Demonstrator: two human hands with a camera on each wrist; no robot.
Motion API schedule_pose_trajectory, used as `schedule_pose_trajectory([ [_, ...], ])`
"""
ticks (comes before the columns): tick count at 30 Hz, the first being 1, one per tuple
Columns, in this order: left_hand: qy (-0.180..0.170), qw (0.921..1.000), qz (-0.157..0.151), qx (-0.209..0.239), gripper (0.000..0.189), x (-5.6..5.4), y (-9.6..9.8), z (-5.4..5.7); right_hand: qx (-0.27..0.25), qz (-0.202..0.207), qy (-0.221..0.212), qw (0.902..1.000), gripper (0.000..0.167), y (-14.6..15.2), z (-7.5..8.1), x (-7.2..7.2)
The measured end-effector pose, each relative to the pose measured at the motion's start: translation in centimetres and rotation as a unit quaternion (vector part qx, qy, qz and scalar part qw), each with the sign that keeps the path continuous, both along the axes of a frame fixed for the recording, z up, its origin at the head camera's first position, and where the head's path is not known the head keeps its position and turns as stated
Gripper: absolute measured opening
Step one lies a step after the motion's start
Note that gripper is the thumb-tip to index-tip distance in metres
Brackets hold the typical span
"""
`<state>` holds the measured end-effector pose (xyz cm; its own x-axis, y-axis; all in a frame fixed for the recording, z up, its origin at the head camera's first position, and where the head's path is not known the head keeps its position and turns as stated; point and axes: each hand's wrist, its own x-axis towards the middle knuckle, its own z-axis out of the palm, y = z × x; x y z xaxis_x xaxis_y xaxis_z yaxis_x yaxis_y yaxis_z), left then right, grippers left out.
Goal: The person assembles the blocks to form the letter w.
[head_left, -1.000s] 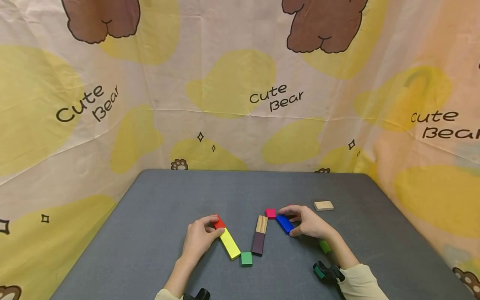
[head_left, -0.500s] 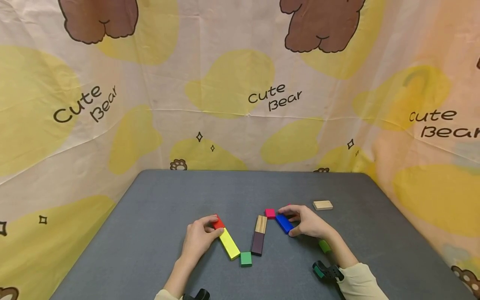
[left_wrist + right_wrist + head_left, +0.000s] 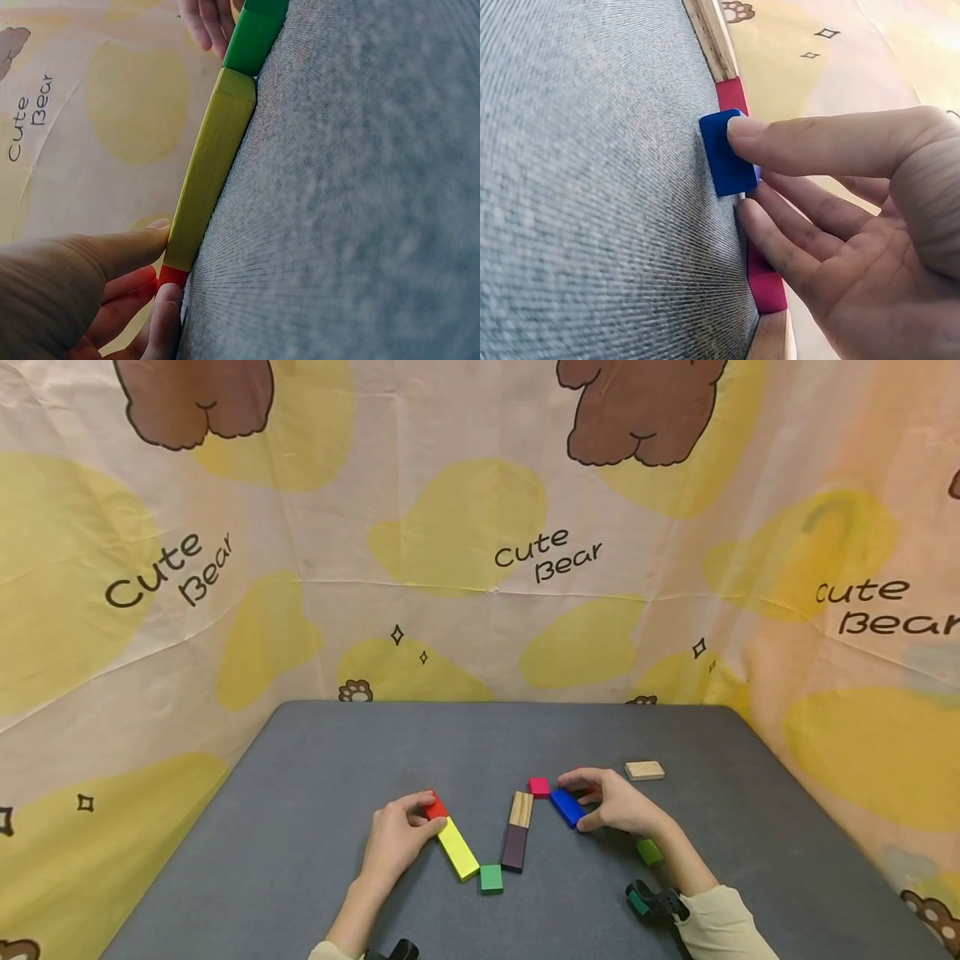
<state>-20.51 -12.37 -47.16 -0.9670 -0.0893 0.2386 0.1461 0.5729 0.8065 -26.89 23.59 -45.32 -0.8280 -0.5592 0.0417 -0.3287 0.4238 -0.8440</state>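
Note:
In the head view my left hand [image 3: 397,837] pinches the red block [image 3: 436,806], its thumb against the near end of the yellow block [image 3: 206,169]. The yellow block slants down to a green cube [image 3: 491,879]. From there a dark purple block [image 3: 514,848] and a striped wooden block [image 3: 521,809] run upward to a pinkish-red cube [image 3: 539,788]. My right hand [image 3: 624,806] grips a blue block [image 3: 727,154] between thumb and fingers, one end close to that cube. Beyond those fingers, another pinkish-red block [image 3: 768,281] shows in the right wrist view.
A pale wooden block [image 3: 645,771] lies at the back right of the grey table [image 3: 337,752]. Under the right forearm sits a lighter green block [image 3: 649,852], partly covered. A patterned curtain [image 3: 450,527] hangs behind the table.
The head view has drifted very slightly, shifting everything a little to the left. Both hands keep their hold, and the blocks stay in the same arrangement.

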Motion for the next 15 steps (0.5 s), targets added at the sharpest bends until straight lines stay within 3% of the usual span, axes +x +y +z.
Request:
schedule_pose_trajectory([
  [5,-0.005,1.0,-0.001,-0.003,0.039,0.0,0.0,-0.2,-0.004,-0.015,0.003,0.9999,0.054,0.2,0.0,0.3],
  [9,-0.009,1.0,-0.003,-0.002,0.039,0.0,0.0,-0.3,0.0,-0.025,0.033,0.9991,0.043,0.7,0.0,0.3],
  [15,-0.001,1.0,-0.003,-0.003,0.039,0.0,0.0,-0.2,-0.023,-0.072,0.072,0.9945,0.037,1.8,1.0,0.4],
])
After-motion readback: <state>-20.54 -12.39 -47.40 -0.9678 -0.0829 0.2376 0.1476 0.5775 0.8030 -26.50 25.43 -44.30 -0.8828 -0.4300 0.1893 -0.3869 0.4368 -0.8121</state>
